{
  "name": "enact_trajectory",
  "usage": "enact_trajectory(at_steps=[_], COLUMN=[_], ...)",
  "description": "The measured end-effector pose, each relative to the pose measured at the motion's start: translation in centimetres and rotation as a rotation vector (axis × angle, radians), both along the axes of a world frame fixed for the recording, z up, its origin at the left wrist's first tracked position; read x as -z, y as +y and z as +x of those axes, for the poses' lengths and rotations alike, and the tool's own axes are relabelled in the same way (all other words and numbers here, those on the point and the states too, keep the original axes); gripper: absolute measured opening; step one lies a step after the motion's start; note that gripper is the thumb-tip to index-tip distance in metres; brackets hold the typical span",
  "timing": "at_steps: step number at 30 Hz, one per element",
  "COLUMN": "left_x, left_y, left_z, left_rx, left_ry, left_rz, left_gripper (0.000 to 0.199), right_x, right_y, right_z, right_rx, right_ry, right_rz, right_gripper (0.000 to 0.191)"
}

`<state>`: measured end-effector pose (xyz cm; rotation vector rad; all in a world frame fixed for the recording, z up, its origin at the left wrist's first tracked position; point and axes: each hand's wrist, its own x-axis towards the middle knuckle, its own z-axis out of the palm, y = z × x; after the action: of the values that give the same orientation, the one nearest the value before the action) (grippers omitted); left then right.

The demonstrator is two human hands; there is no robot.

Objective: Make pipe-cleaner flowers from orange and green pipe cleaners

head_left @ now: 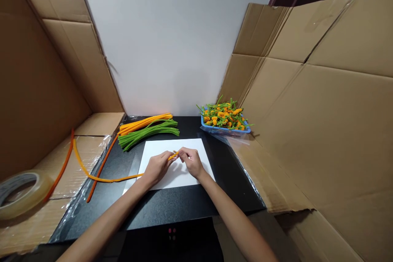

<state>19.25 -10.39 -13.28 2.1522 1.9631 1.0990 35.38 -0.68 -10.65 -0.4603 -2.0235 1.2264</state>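
From my head camera I look down at my hands over a sheet of white paper on a black worktop. My left grip is closed on an orange pipe cleaner, fingers curled around it just above the paper. Its short end pokes out toward my right grip, whose fingers curl in beside that end. I cannot tell whether my right grip has firm hold of it. The rest of the pipe cleaner trails left past my wrist, off the worktop, and curves over a plastic-covered cardboard sheet.

Two darker orange pipe cleaners lie near it, one partly on the worktop. A roll of clear tape sits further left. Beyond the paper lie a bundle of orange pipe cleaners and a bundle of green ones. A blue basket of orange-and-green pipe-cleaner flowers stands back right, well apart from my hands.

Bare black worktop runs between the paper and its near edge, and to the paper's right up to a cardboard panel. A white wall closes off the far side.
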Motion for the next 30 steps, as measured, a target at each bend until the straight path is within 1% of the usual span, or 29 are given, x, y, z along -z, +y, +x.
enact_trajectory(at_steps=[2, 6, 9, 13, 16, 18, 19, 20, 22, 23, 24, 25, 27, 30], left_x=[-0.3, -1.2, -1.9, -2.2, -2.2, -2.2, -2.3, -2.4, -2.6, -2.8, -2.9, -3.0, -3.1, -3.0], left_y=[-0.1, -0.5, -0.6, -0.5, -0.2, 0.0, 0.0, 0.0, 0.0, 0.0, 0.0, -0.1, -0.1, -0.2], left_z=[-0.2, -0.4, -0.2, 0.0, -0.4, -0.9, -1.2, -1.5, -1.9, -2.1, -2.2, -2.3, -2.2, -1.9], left_rx=[0.056, 0.197, 0.219, 0.241, 0.258, 0.23, 0.208, 0.185, 0.157, 0.156, 0.16, 0.166, 0.184, 0.217], left_ry=[-0.046, -0.147, -0.229, -0.302, -0.344, -0.376, -0.394, -0.412, -0.437, -0.447, -0.458, -0.474, -0.518, -0.564], left_rz=[-0.017, -0.073, -0.086, -0.087, -0.152, -0.193, -0.199, -0.197, -0.191, -0.195, -0.205, -0.218, -0.247, -0.283], left_gripper=[0.031, 0.035, 0.036, 0.037, 0.039, 0.039, 0.04, 0.04, 0.04, 0.04, 0.04, 0.041, 0.041, 0.041], right_x=[0.0, -0.2, -0.2, -0.3, -0.5, -0.7, -0.6, -0.6, -0.3, -0.2, -0.1, -0.1, -0.3, -0.9], right_y=[0.2, 0.4, 0.6, 1.0, 1.2, 1.2, 1.1, 1.0, 0.8, 0.7, 0.7, 0.7, 0.8, 1.2], right_z=[0.1, 0.1, 0.2, 0.6, 1.2, 1.5, 1.5, 1.5, 1.3, 1.2, 1.1, 1.1, 1.1, 1.5], right_rx=[-0.013, -0.09, -0.124, -0.181, -0.283, -0.373, -0.396, -0.395, -0.338, -0.298, -0.265, -0.24, -0.185, -0.015], right_ry=[0.018, 0.044, 0.025, -0.024, -0.113, -0.252, -0.322, -0.378, -0.425, -0.421, -0.409, -0.393, -0.34, -0.231], right_rz=[-0.057, -0.163, -0.186, -0.184, -0.16, -0.089, -0.019, 0.07, 0.258, 0.322, 0.35, 0.342, 0.263, 0.118], right_gripper=[0.056, 0.057, 0.057, 0.058, 0.056, 0.052, 0.051, 0.05, 0.05, 0.05, 0.051, 0.05, 0.047, 0.041])
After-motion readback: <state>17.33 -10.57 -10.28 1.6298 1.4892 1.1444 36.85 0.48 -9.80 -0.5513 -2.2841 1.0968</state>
